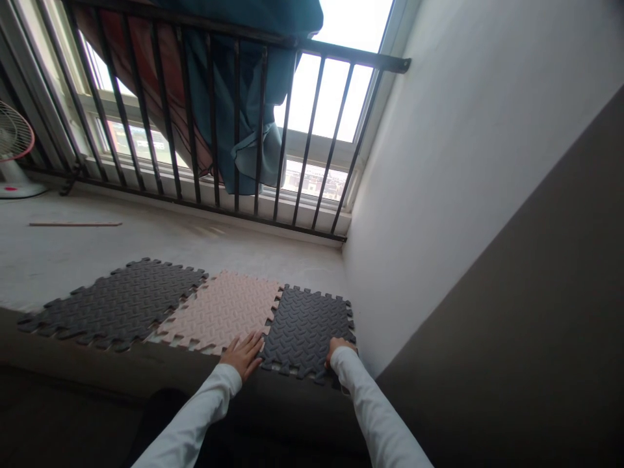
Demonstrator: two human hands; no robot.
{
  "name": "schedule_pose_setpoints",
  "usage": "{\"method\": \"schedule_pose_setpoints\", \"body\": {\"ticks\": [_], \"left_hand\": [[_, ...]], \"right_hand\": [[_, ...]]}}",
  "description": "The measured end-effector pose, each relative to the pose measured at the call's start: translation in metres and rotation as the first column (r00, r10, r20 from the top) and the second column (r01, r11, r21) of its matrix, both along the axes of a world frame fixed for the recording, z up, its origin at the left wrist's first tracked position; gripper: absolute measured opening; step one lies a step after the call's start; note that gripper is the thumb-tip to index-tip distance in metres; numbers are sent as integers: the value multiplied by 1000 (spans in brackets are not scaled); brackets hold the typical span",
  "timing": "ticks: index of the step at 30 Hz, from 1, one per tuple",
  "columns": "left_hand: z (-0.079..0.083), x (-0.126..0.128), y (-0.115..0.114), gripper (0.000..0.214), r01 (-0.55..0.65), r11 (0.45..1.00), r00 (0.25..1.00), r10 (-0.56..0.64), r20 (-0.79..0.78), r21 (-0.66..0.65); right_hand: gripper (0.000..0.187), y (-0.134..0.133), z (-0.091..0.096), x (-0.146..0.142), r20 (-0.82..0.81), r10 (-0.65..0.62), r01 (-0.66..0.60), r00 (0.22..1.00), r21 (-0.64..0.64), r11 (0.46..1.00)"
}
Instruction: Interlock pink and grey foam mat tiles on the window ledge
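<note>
Three interlocking foam mat tiles lie in a row on a pale ledge: a dark grey tile (pixel 131 299) on the left, a pink tile (pixel 229 309) in the middle and another dark grey tile (pixel 307 325) at the right wall. My left hand (pixel 244 354) rests flat on the pink tile's near right corner, fingers spread, beside the seam with the right tile. At the right tile's near right corner, my right hand (pixel 340 348) is closed with curled fingers on the tile's edge. Its fingertips are partly hidden.
A black metal railing (pixel 236 123) runs along the window, with blue and reddish curtains (pixel 214 84) behind it. A white wall (pixel 429 143) borders the right side. A fan (pixel 14 149) stands at far left, near a thin stick (pixel 75 224). The ledge drops off at its near edge.
</note>
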State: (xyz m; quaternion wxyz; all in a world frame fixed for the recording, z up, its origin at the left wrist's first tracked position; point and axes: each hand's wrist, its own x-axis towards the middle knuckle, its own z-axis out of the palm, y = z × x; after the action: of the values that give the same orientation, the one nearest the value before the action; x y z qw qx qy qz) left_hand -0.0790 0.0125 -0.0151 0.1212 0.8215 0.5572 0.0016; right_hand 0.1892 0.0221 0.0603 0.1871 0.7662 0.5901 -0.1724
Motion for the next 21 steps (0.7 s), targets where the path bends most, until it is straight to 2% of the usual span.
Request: {"method": "schedule_pose_setpoints", "body": {"ticks": [5,10,12,16,21], "left_hand": [[16,8,4,48,-21,999,1000,20,-12,-46],[33,29,13,49,-154,988,985,152,-84,-20],[36,35,17,46,-167,986,981,164,-103,-20],[33,37,28,43,-195,981,978,193,-83,-13],[19,32,54,53,-271,957,962,267,-58,-105]], "right_hand": [[66,2,-1,0,-6,-9,9,1000,-9,1000],[66,0,1,0,-7,-11,11,1000,-4,1000],[66,-2,2,-1,-7,-16,16,1000,-6,1000],[67,-3,3,-1,-4,-25,25,1000,-2,1000],[70,-1,0,-1,3,-32,32,999,-11,999]]}}
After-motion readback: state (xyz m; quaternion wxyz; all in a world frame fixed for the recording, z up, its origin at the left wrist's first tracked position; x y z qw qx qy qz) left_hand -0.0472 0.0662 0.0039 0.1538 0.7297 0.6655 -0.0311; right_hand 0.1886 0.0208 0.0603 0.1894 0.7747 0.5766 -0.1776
